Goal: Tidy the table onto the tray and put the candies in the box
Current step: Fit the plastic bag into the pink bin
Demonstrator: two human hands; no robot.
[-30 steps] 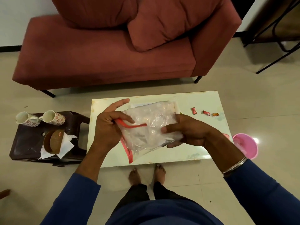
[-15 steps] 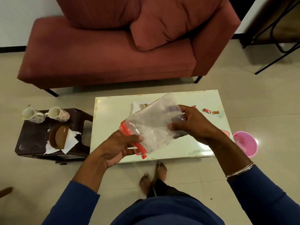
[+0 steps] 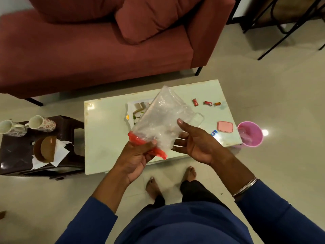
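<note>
- Head view: left hand (image 3: 136, 158) pinches the red zip end of a clear plastic bag (image 3: 162, 118); right hand (image 3: 195, 144) is relaxed and spread, just touching the bag's side.
- Looks early on: three candies (image 3: 208, 103) lie loose on the surface (image 3: 105, 138) beyond the right hand, pink box (image 3: 225, 126) shut beside it.
- No tray I can spot, and I can't make out what's in the bag.

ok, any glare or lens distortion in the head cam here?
Head view: a bright specular spot on the floor tiles beside the pink bucket, a smaller reflection at the white table's far-left corner; wide-angle bending curves the sofa; the plastic bag shows sheen.
</note>
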